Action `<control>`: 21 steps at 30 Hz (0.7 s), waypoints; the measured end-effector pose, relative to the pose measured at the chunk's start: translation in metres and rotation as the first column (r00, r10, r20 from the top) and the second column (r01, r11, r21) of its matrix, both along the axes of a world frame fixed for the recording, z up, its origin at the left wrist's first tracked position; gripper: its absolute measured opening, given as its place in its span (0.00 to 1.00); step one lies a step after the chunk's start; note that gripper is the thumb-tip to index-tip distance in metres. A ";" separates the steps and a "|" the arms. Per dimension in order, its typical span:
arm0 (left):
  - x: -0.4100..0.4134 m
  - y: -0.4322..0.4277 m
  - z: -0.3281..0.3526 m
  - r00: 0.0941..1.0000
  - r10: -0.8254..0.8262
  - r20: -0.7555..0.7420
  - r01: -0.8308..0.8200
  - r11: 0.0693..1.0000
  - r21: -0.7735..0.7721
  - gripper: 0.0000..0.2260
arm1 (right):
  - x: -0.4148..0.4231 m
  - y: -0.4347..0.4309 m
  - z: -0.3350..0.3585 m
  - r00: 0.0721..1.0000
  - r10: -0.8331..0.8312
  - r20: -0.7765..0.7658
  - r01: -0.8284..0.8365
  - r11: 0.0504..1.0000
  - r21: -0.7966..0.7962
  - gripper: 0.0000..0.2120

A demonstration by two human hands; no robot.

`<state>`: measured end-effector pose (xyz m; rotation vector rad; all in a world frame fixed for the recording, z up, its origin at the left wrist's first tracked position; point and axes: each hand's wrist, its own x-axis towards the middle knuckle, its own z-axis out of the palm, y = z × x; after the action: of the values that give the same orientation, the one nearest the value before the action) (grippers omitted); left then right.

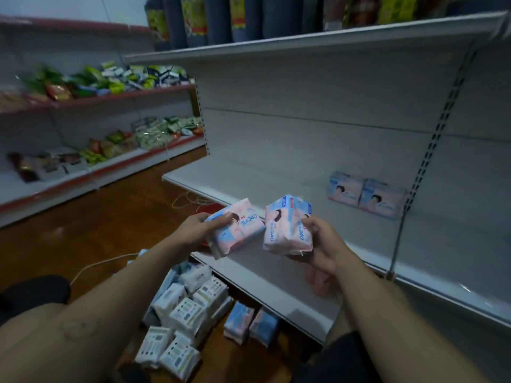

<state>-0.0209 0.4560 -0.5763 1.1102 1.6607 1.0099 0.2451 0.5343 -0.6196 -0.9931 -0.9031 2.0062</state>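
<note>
My left hand [197,229] grips a pink and blue soft pack marked 240 [237,226], held flat over the front edge of the white shelf [276,172]. My right hand [322,244] grips a stack of similar packs [286,226], held upright just to the right of the first. Two matching packs [366,194] stand side by side at the back right of the same shelf, against the back panel.
On the wooden floor below lie several white packs [182,316] and two pink and blue ones [250,323]. A red object [207,210] and a white cord [91,268] lie on the floor. Shelves with snack bags [105,145] run along the left wall.
</note>
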 end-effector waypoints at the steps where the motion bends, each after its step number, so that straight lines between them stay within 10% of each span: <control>1: 0.004 0.003 0.007 1.000 -0.018 -0.015 0.018 1.000 0.015 0.33 | 0.007 0.001 0.004 1.000 -0.014 -0.014 0.014 1.000 0.009 0.26; 6: 0.036 0.017 0.032 0.997 -0.071 -0.040 0.075 0.988 0.134 0.26 | 0.031 0.004 0.022 0.987 -0.047 -0.153 0.055 0.997 0.052 0.22; 10: 0.059 0.030 0.041 0.994 -0.091 -0.066 0.103 0.972 0.213 0.20 | 0.042 -0.002 0.027 0.984 -0.075 -0.162 0.097 0.987 0.131 0.40; 21: 0.109 0.090 0.015 0.965 -0.220 -0.145 0.243 0.955 0.168 0.32 | 0.105 0.003 0.020 0.727 -0.571 0.382 0.458 0.817 0.350 0.22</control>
<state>0.0885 0.5460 -0.5611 1.4819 1.5110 0.9718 0.3498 0.5374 -0.5998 -1.4447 -0.9452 1.1646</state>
